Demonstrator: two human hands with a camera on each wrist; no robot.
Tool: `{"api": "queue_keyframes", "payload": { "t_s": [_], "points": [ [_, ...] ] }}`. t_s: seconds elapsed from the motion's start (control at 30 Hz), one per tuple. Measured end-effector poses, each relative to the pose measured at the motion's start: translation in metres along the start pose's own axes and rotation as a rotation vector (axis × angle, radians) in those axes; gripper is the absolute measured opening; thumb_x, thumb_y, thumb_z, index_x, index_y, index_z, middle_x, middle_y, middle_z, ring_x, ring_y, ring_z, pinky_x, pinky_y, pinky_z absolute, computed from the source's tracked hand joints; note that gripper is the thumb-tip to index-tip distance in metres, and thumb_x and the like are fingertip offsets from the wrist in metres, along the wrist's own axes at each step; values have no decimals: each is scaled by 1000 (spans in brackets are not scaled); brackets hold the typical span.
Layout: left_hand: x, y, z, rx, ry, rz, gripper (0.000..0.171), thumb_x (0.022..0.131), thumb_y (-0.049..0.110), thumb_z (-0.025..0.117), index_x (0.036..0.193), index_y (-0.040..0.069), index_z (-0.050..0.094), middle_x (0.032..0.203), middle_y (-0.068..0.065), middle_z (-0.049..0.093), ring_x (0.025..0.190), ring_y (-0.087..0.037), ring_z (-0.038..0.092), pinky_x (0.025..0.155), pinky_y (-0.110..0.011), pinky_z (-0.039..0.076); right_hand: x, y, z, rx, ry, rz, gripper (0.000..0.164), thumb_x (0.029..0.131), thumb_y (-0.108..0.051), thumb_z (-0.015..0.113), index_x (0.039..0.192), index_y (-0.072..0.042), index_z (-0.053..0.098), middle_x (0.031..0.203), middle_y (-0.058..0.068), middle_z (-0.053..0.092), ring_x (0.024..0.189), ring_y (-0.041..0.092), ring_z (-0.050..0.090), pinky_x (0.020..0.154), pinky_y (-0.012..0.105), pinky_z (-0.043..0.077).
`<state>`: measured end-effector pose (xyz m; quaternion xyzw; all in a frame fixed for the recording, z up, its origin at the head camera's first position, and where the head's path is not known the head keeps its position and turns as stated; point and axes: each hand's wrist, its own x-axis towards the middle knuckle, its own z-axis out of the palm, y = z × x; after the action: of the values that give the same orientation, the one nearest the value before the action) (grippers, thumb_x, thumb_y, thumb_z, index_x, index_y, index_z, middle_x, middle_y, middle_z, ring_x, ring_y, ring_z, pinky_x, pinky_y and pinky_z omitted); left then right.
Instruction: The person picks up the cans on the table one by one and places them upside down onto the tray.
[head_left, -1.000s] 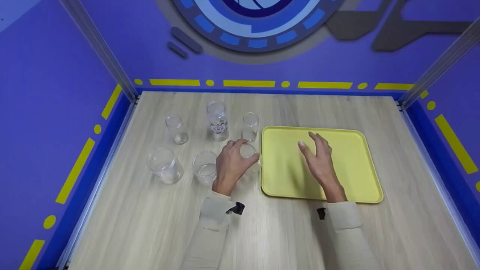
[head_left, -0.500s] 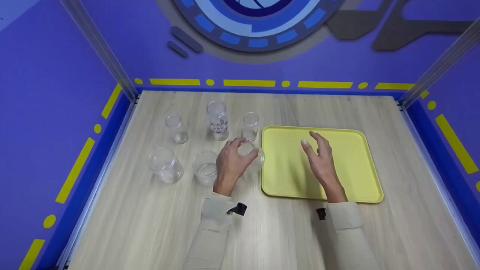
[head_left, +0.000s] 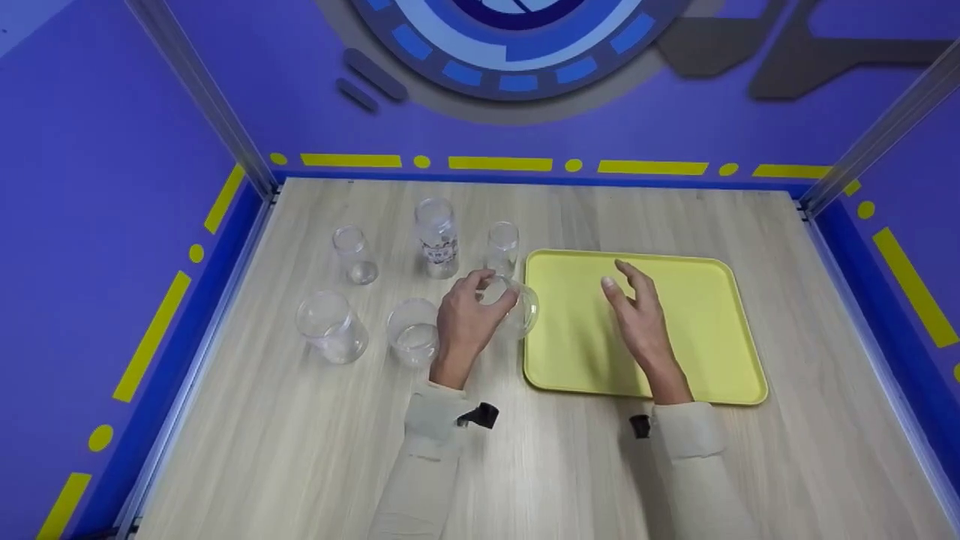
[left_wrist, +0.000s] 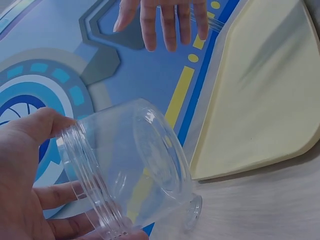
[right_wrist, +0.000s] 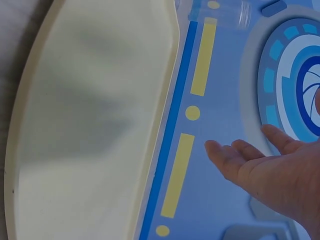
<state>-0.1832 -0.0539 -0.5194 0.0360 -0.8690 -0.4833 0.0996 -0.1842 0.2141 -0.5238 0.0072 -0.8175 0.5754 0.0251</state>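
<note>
My left hand (head_left: 469, 319) grips a clear plastic jar (left_wrist: 145, 160) by its threaded rim, thumb on one side and fingers round the other. The jar is tipped over, its round base (head_left: 529, 311) pointing right and overlapping the left edge of the yellow tray (head_left: 697, 360) in the head view. Over that tray hovers my right hand (head_left: 637, 322), holding nothing, its thumb and fingers apart. In the right wrist view the fingers of that hand are loosely extended above the tray's side.
Left of the tray stand several clear jars: a small slim one (head_left: 503, 244), a tall printed one (head_left: 437, 244), a narrow one (head_left: 355, 255), a wide one (head_left: 330, 326) and a short wide one (head_left: 412, 337) close beside my left wrist. Blue-purple panels (head_left: 525, 139) border the wooden table.
The jar in my left hand has lifted and tilted, its base swinging right to the tray's edge. My right hand has hardly moved.
</note>
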Motion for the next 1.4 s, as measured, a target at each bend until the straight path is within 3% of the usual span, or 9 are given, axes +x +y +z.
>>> {"api": "queue_keyframes", "payload": {
  "t_s": [0.37, 0.7, 0.93, 1.4],
  "points": [
    [0, 2, 0, -103, -11, -40, 40, 90, 37, 78, 123, 14, 76, 109, -6, 76, 101, -27, 73, 93, -43, 55, -3, 0, 3, 9, -16, 2, 64, 112, -42, 52, 163, -5, 39, 168, 19, 29, 156, 37, 24, 122, 57, 29],
    [-2, 5, -1, -200, -6, -49, 37, 93, 34, 77, 123, 13, 77, 114, -13, 76, 96, -23, 74, 91, -43, 56, -8, 0, 7, 41, -20, 12, 63, 112, -43, 52, 162, -6, 40, 168, 18, 31, 155, 36, 26, 122, 56, 28],
    [-3, 6, -1, -274, -6, -63, 39, 92, 35, 75, 124, 12, 77, 111, -7, 77, 95, -22, 74, 89, -42, 58, -11, 0, 10, 61, -12, -7, 59, 112, -39, 52, 161, -6, 43, 166, 18, 35, 153, 38, 32, 119, 58, 32],
    [-6, 9, 2, -340, -8, -80, 35, 95, 27, 74, 125, 8, 76, 107, -5, 78, 96, -21, 75, 87, -40, 59, -16, -4, 11, 93, 1, -24, 56, 112, -38, 52, 159, -8, 47, 161, 12, 46, 146, 29, 42, 118, 54, 34]
  ]
}}
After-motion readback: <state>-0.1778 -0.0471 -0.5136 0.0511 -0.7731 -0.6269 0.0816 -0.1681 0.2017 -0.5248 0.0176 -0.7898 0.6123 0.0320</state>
